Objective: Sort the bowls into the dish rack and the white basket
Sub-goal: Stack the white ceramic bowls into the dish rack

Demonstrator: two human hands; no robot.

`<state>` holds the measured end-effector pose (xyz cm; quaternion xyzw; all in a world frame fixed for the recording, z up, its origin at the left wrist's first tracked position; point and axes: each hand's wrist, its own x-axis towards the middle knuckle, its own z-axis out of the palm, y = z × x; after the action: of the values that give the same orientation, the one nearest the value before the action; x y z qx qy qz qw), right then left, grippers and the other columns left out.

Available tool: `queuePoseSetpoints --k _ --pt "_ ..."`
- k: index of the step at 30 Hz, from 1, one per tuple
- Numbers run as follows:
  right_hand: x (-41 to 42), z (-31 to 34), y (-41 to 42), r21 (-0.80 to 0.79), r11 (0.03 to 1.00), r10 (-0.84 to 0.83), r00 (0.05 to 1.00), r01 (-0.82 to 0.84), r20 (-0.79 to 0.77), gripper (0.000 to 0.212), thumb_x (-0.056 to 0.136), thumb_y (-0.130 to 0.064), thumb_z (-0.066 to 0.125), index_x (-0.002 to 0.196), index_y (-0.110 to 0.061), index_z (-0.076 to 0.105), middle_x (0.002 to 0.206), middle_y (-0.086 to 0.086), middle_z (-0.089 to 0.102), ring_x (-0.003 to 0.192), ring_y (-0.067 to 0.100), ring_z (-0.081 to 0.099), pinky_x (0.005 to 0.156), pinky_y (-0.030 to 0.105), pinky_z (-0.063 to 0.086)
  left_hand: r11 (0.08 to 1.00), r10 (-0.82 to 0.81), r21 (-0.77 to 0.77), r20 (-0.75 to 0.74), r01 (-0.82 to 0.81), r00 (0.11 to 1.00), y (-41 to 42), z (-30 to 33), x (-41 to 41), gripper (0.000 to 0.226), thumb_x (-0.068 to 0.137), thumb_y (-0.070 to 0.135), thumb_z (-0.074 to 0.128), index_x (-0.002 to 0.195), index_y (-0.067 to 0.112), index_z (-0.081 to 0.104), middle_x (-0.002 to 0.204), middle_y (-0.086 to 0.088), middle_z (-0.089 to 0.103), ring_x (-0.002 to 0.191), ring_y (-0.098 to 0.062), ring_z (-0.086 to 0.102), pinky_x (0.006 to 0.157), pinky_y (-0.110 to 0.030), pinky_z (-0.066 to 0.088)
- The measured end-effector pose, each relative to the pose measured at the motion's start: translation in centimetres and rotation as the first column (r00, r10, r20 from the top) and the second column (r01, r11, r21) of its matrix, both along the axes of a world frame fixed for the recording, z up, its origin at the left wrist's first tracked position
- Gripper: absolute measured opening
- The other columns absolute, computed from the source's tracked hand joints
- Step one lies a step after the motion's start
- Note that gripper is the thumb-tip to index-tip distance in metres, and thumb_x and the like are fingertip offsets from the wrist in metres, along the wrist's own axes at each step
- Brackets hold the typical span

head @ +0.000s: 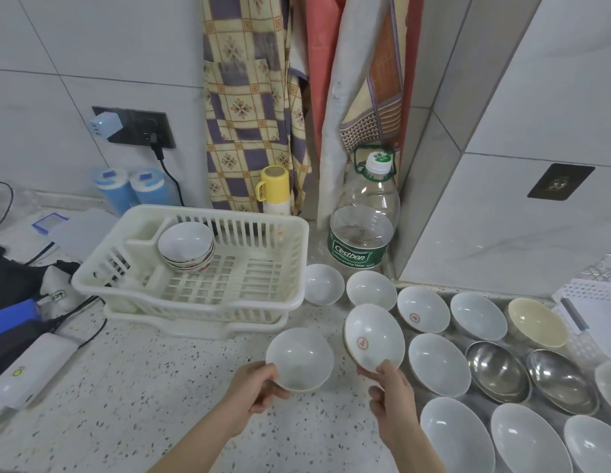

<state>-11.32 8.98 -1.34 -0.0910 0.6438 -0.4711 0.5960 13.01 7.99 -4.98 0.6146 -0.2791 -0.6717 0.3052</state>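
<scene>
— Speckled terrazzo, is that the worktop (pixel 160 387)?

— Yes, pale stone with dark flecks, running into a corner of large white wall tiles (pixel 58 46). A patterned curtain (pixel 246 114) hangs at the back, with a black socket plate (pixel 140 128) to its left.

— Where are the bowls?

— Most sit in rows on the right side of the worktop: white ones, a cream bowl (pixel 536 322) and two steel bowls (pixel 498 372). A small stack of bowls (pixel 187 245) lies tilted in the white dish rack (pixel 195 268), at its back left.

— And the hands?

— The left hand (pixel 259 387) grips the near rim of a plain white bowl (pixel 300 358), fingers curled under it, thumb on the edge. The right hand (pixel 389 387) pinches the lower rim of a bowl with a red mark (pixel 374 337), held tilted above the worktop.

— Anything else?

— A large water bottle (pixel 364 216) and a yellow mug (pixel 273 189) stand by the curtain; two blue canisters (pixel 133 189) stand behind the rack.
</scene>
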Motion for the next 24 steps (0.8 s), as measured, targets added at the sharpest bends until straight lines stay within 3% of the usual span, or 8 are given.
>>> queuePoseSetpoints --k 4,7,10,12,15,18,22,24 --pt "1.6 2.8 -1.5 -0.165 0.980 0.098 0.991 -0.111 -0.089 0.008 0.088 -0.006 0.049 0.088 -0.012 0.054 0.078 0.002 0.053 0.049 0.011 0.031 0.042 0.021 0.020 0.996 0.007 -0.084 -0.098 -0.015 0.995 0.6 2.4 2.2 0.031 0.085 0.005 0.049 0.114 0.003 0.061 0.085 -0.032 0.071 0.035 -0.013 0.032 0.035 -0.019 0.023" --pt "3.4 4.8 -2.8 -0.282 0.940 0.151 0.974 -0.195 -0.171 0.010 0.088 -0.006 0.050 0.089 -0.012 0.058 0.062 -0.006 0.047 0.047 0.009 0.034 0.047 0.024 0.024 0.988 0.031 -0.146 -0.153 -0.054 0.988 0.6 4.5 4.5 0.032 0.086 0.004 0.045 0.114 0.000 0.060 0.080 -0.032 0.068 0.036 -0.014 0.028 0.039 -0.021 0.017" --pt "6.2 6.7 -4.3 -0.348 0.893 0.188 0.938 -0.286 -0.290 0.011 0.086 -0.012 0.055 0.094 -0.014 0.061 0.060 -0.007 0.048 0.051 0.006 0.041 0.054 0.025 0.031 0.970 0.068 -0.219 -0.170 -0.105 0.983 0.1 6.9 7.4 0.033 0.080 0.012 0.050 0.108 -0.003 0.059 0.076 -0.030 0.068 0.036 -0.014 0.027 0.041 -0.022 0.016" --pt "8.5 7.9 -5.6 -0.364 0.858 0.214 0.897 -0.362 -0.387 0.025 0.076 -0.023 0.057 0.101 -0.024 0.062 0.066 -0.009 0.053 0.054 0.001 0.048 0.061 0.024 0.036 0.955 0.092 -0.269 -0.140 -0.127 0.986 -0.7 8.4 9.5 0.038 0.071 0.020 0.056 0.103 -0.002 0.060 0.077 -0.029 0.068 0.036 -0.013 0.028 0.040 -0.021 0.018" --pt "11.9 8.7 -8.1 -0.392 0.835 0.210 0.882 -0.387 -0.423 0.039 0.080 -0.022 0.058 0.117 -0.030 0.052 0.091 -0.011 0.067 0.067 0.002 0.070 0.066 0.028 0.042 0.938 0.144 -0.309 -0.063 -0.156 0.988 -2.4 9.8 12.5 0.027 0.083 0.012 0.053 0.106 -0.001 0.059 0.080 -0.029 0.071 0.036 -0.013 0.031 0.037 -0.020 0.021" --pt "14.8 8.4 -10.7 -0.390 0.851 0.174 0.890 -0.351 -0.421 0.035 0.087 -0.017 0.056 0.121 -0.022 0.048 0.080 -0.002 0.075 0.066 0.017 0.074 0.065 0.031 0.042 0.924 0.196 -0.333 -0.002 -0.185 0.981 -4.1 10.5 15.4 0.022 0.088 0.005 0.048 0.107 0.003 0.060 0.079 -0.028 0.072 0.036 -0.012 0.032 0.036 -0.020 0.021" --pt "17.7 7.2 -13.6 -0.287 0.867 0.227 0.835 -0.408 -0.501 0.035 0.090 -0.022 0.055 0.122 -0.021 0.042 0.071 0.004 0.076 0.065 0.009 0.072 0.067 0.032 0.044 0.916 0.232 -0.336 0.006 -0.217 0.973 -6.1 11.1 18.3 0.021 0.089 0.007 0.050 0.108 0.006 0.060 0.082 -0.027 0.072 0.035 -0.011 0.028 0.036 -0.020 0.022" --pt "18.8 6.8 -15.0 -0.237 0.871 0.251 0.805 -0.430 -0.538 0.036 0.090 -0.023 0.055 0.124 -0.021 0.042 0.083 0.002 0.076 0.064 0.009 0.071 0.064 0.031 0.045 0.906 0.257 -0.350 0.006 -0.238 0.966 -7.4 11.2 19.5 0.020 0.090 0.007 0.051 0.107 0.005 0.061 0.081 -0.027 0.072 0.034 -0.011 0.028 0.035 -0.019 0.020"
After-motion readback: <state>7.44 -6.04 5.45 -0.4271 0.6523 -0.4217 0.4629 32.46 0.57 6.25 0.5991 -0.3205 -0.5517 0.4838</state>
